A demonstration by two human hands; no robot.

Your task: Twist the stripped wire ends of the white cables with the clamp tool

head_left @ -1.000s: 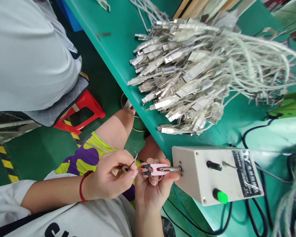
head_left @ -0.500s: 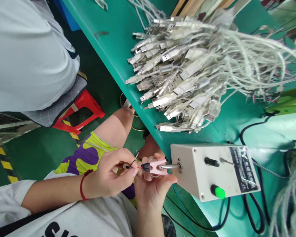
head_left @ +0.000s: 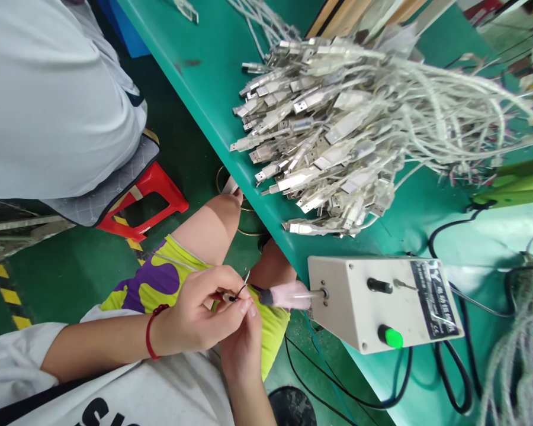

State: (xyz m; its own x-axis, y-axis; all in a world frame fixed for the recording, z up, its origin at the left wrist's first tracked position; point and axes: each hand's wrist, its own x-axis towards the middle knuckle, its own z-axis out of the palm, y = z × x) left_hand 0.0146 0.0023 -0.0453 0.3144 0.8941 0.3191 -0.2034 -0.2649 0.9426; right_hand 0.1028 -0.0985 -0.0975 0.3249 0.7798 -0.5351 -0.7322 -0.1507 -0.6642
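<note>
My left hand (head_left: 208,307), with a red cord at the wrist, pinches the end of a cable. Thin wires (head_left: 242,287), one black and one pale, stick up between its fingers. Close against its fingertips, my right hand (head_left: 244,337) has its fingers drawn together; what they grip is hidden. A pink clip with dark jaws (head_left: 288,294) sits on the metal shaft (head_left: 317,294) of a small box-shaped machine (head_left: 350,307). The clip is smeared by rotation and stands apart from my right hand. Something thin and reddish runs from its jaws toward my fingertips.
A big heap of clear USB cables (head_left: 328,130) covers the green table (head_left: 190,89) beyond the machine. More cables (head_left: 515,349) lie at the right. Black cords (head_left: 377,408) hang below the table edge. Another person (head_left: 57,100) sits on a red stool (head_left: 160,189).
My right hand has let go of the pink clip and moved left to my left hand. The clip has gone from sharp to blurred by spinning. My left hand stays nearly still.
</note>
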